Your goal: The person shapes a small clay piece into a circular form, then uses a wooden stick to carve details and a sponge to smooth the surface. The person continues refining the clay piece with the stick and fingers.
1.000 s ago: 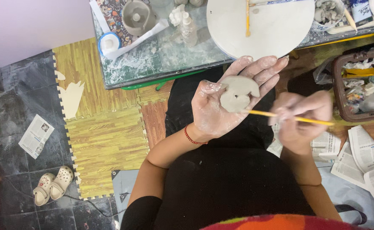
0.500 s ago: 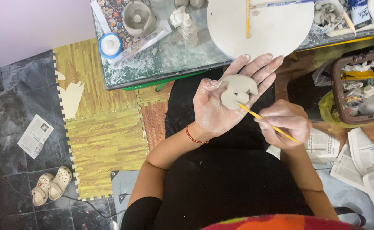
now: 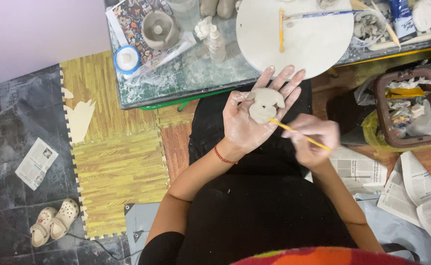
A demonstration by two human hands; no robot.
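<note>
My left hand [image 3: 247,122] lies palm up over my lap, clay-smeared, with a red cord at the wrist. A flat grey clay piece [image 3: 265,104] with a small hole rests on its palm and fingers. My right hand [image 3: 309,140] is blurred and pinches a thin yellow stick tool [image 3: 299,134]. The tip of the stick touches the lower edge of the clay piece. Both hands hover just in front of the table edge.
The glass-topped table [image 3: 186,78] holds a round white board [image 3: 304,41], a grey clay cup [image 3: 159,29], a blue tape roll [image 3: 126,59] and small clay figures. A brown bin of scraps [image 3: 409,110] and newspapers [image 3: 421,186] lie right; yellow foam mats and shoes [image 3: 53,228] left.
My right hand has swung the stick from lying across the palm to pointing its tip at the clay piece's lower edge. The view has shifted slightly; the left hand stays put.
</note>
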